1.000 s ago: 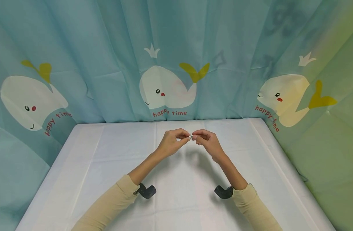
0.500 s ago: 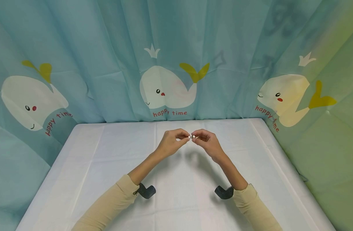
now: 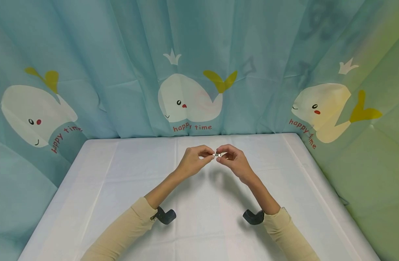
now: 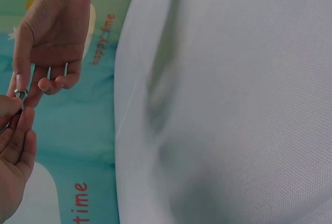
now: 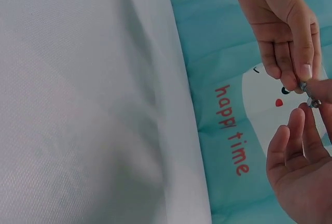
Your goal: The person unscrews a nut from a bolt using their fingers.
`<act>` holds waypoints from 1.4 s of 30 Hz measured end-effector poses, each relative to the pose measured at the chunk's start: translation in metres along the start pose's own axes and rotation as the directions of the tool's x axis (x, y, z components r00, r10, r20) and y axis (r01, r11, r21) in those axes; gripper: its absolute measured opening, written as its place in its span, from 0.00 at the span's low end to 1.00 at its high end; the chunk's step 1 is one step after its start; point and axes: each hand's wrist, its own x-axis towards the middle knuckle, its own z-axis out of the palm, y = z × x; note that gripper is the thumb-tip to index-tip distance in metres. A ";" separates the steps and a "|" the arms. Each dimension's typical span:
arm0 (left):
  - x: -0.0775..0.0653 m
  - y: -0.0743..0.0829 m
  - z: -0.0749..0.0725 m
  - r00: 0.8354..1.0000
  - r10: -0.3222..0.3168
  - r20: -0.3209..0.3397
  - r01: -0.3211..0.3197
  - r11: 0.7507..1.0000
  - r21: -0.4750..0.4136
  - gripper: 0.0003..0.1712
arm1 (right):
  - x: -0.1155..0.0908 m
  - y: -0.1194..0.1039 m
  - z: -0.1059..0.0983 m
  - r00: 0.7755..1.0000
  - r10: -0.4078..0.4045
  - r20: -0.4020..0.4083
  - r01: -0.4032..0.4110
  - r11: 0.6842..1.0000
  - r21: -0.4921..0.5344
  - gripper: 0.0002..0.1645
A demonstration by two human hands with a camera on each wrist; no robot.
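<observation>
While the left hand (image 3: 193, 160) pinches one end of a small metal fastener (image 5: 313, 102), the right hand (image 3: 234, 160) grips its other, nut-like end between thumb and fingertips. Piece lies roughly level between the hands, raised above a white table (image 3: 202, 206). Beige sleeves (image 3: 122, 230) on both arms; dark curved fitting (image 3: 167, 216) at each cuff. Beyond: blue-green curtain (image 3: 264, 43), printed whales (image 3: 189, 98).
</observation>
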 end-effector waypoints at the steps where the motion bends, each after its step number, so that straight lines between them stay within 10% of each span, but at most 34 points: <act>1: 0.000 0.000 0.000 1.000 0.002 -0.001 -0.002 1.000 -0.001 0.05 | 0.000 0.001 0.000 1.000 -0.004 0.001 0.004 1.000 0.001 0.16; 42: -0.001 -0.001 0.002 1.000 -0.009 -0.003 0.009 1.000 -0.010 0.04 | 0.002 0.014 -0.005 1.000 0.025 0.017 -0.025 1.000 0.016 0.20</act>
